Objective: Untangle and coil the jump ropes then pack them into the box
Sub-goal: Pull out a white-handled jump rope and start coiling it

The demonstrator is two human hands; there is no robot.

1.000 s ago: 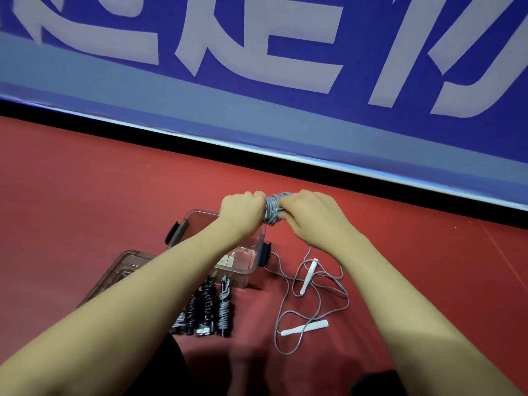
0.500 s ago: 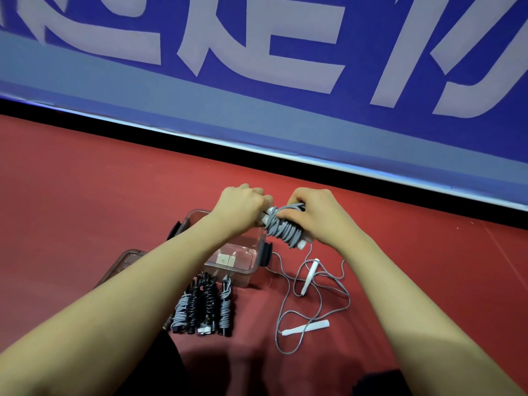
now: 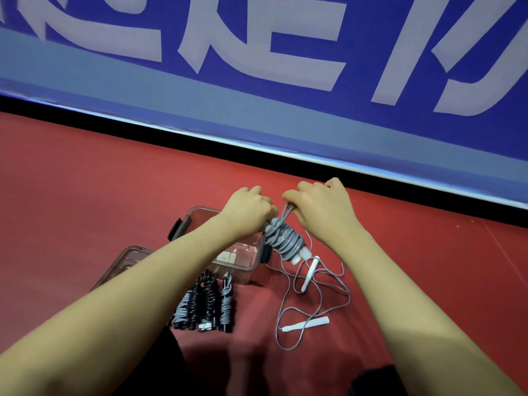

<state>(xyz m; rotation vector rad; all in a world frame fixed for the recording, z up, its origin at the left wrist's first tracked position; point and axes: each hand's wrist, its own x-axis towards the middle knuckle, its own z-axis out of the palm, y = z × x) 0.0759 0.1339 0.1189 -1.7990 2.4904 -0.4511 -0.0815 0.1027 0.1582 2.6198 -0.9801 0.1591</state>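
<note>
Four coiled ropes are lying side by side on the red floor, just in front of the clear box, none of them packed yet as far as the view is showing. The box is standing open, and its lid is lying beside it on the left, partly hidden by the left forearm. Inside the box only a pale label or two seem to be showing; no rope is visible there.

A fifth rope, the grey bundle, is being finished in the air just right of the box. The left hand is gripping its upper end with curled fingers, and the right hand is pinching the loose grey strands rising from the top of the bundle, apparently tucking or tightening the last turn. White handle ends are sticking out at the bundle's lower end.

One loose rope with white handles is sprawling on the floor to the right, not yet coiled.

By my reading, the work is sitting past the halfway mark on coiling, while the packing is not yet begun: one rope is waiting to be wound, then all six are needing to go into the box.
</note>
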